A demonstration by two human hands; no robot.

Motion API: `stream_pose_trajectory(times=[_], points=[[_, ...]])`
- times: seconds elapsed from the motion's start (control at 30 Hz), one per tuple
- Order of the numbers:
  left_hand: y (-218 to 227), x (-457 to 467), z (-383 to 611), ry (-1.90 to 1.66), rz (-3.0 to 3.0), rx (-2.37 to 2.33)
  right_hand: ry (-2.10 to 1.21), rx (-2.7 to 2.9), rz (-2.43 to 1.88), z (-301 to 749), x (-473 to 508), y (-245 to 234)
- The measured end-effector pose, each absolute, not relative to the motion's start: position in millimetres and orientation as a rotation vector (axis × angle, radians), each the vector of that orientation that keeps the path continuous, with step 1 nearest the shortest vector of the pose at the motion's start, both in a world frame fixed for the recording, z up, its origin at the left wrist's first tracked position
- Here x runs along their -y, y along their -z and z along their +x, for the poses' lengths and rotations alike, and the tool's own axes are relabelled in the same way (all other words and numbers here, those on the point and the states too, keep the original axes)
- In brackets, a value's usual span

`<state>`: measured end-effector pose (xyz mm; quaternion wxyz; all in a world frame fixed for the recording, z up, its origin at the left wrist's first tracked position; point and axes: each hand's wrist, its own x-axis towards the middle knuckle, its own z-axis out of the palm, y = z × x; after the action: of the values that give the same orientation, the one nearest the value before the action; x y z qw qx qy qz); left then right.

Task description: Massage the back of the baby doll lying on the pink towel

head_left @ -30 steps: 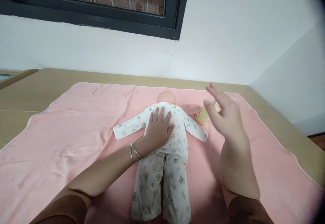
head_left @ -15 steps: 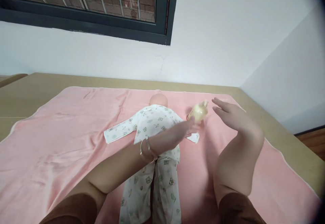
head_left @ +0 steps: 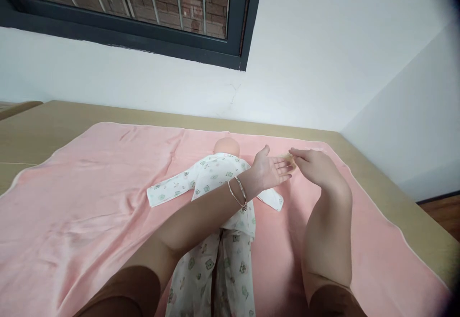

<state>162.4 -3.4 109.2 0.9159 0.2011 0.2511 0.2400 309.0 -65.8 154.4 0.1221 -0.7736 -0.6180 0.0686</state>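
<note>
My left hand (head_left: pixel 271 169) is turned palm up over the right side of a doll (head_left: pixel 226 146), fingers stretched out and apart, holding nothing. Behind its fingertips a pale yellow pump bottle (head_left: pixel 292 162) is mostly hidden. My right hand (head_left: pixel 312 164) reaches in from the right, its fingers drawn together at the top of the bottle; their exact grip is hard to see. The doll lies on its back or front, I cannot tell which, in a white printed top (head_left: pixel 212 175) and matching trousers (head_left: pixel 232 269), arms spread.
A pink blanket (head_left: pixel 89 202) with soft folds lies under the doll on a wooden table (head_left: pixel 72 116). A white wall (head_left: pixel 298 68) with a dark-framed window (head_left: pixel 235 51) rises behind the table.
My left hand has turned palm up and now covers most of the bottle. My right hand has moved left, its fingers closing in at the bottle's top. The view has tilted slightly.
</note>
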Motion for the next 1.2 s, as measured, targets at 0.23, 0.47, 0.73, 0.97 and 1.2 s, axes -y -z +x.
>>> stream_pose_trajectory(times=[0.23, 0.47, 0.73, 0.97, 1.2], points=[[-102.0, 11.7, 120.3, -0.524, 0.370, -0.595, -0.112, 1.784, -2.301, 308.2, 61.3, -146.8], [-119.6, 46.1, 47.3, -0.543, 0.371, -0.496, 0.021, 1.727, -2.158, 278.4, 62.7, -146.7], [-141.8, 67.4, 18.9, -0.620, 0.400, -0.497, 0.130, 1.926, -1.552, 186.6, 104.6, -134.1], [-158.1, 72.9, 5.6, -0.582, 0.419, -0.360, 0.119, 2.111, -1.380, 128.0, 114.7, -107.8], [-152.2, 80.3, 8.0, -0.539, 0.580, -0.439, 0.288, 2.266, -1.039, 117.2, 141.5, -97.8]])
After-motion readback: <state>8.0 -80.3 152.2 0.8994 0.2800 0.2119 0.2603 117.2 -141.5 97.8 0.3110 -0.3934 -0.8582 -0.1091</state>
